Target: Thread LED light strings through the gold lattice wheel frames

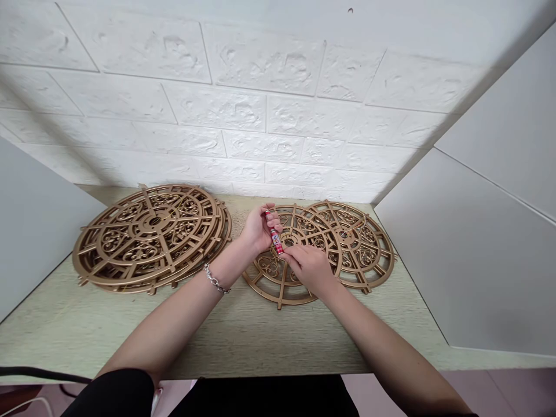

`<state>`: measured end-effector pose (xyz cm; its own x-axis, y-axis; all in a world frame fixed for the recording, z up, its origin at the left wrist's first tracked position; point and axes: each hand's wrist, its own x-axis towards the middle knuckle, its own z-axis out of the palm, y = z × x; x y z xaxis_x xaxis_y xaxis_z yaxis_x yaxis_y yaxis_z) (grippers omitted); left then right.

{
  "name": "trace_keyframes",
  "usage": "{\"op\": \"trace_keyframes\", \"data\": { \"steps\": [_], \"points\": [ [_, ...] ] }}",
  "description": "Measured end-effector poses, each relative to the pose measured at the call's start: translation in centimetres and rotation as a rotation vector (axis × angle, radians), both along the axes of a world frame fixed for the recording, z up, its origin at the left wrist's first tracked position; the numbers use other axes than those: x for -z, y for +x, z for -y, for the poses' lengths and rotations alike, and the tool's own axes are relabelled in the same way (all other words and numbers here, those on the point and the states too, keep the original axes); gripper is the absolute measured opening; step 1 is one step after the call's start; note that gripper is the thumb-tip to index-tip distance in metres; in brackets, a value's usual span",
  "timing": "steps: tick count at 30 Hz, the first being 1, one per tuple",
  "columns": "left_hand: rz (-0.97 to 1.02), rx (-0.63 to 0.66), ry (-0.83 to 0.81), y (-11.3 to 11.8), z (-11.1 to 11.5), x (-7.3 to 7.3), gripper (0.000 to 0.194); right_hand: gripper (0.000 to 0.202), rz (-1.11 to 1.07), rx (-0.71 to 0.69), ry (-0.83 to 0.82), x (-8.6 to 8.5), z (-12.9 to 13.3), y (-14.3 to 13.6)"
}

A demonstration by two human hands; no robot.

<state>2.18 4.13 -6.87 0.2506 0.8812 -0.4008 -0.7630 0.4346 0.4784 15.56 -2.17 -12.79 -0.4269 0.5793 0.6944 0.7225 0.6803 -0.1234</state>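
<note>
A slim red tube (277,241) with a printed label, possibly glue, is held at a slant between both hands. My left hand (259,229) curls its fingers round the upper part, palm turned up. At the lower end, the fingertips of my right hand (307,265) pinch the tube. Directly beneath the hands lies a gold openwork disc (281,289) with scroll patterns, partly covered by them. It overlaps a second gold disc (365,255) on the right, on which a thin loop of wire or thread shows.
A stack of several similar gold discs (150,231) stands on the left of the pale wood-grain table (243,341). White brick-pattern wall (243,110) rises behind. Grey-white panels close in the left (35,231) and right (469,255) sides. A black cable (43,373) crosses the front left edge.
</note>
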Motion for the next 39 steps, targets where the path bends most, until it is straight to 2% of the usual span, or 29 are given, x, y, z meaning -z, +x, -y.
{"op": "trace_keyframes", "data": {
  "steps": [8, 13, 19, 23, 30, 35, 39],
  "points": [
    [-0.047, -0.005, 0.038, 0.09, 0.34, -0.10, 0.013, 0.033, 0.042, -0.022, 0.008, -0.46, 0.24, -0.34],
    [-0.038, -0.047, 0.004, 0.12, 0.25, 0.00, 0.013, 0.032, 0.043, -0.018, -0.020, -0.19, 0.20, -0.37],
    [-0.005, -0.027, -0.033, -0.01, 0.00, -0.09, 0.014, 0.034, 0.020, -0.005, -0.091, -0.12, -0.12, -0.03],
    [0.003, -0.045, -0.036, -0.24, -0.26, -0.03, 0.016, 0.033, 0.059, 0.029, -0.198, -0.15, -0.28, 0.24],
    [0.027, -0.044, -0.042, -0.47, -0.51, 0.11, 0.015, 0.026, 0.112, -0.063, -0.330, -0.70, 0.21, 0.02],
    [0.053, -0.001, -0.045, -0.30, -0.25, 0.07, 0.014, 0.022, 0.071, -0.049, -0.368, -0.92, 0.25, -0.06],
    [0.065, 0.006, -0.060, -0.23, -0.15, 0.06, 0.013, 0.021, 0.067, -0.052, -0.339, -0.85, 0.10, -0.01]
  ]
}}
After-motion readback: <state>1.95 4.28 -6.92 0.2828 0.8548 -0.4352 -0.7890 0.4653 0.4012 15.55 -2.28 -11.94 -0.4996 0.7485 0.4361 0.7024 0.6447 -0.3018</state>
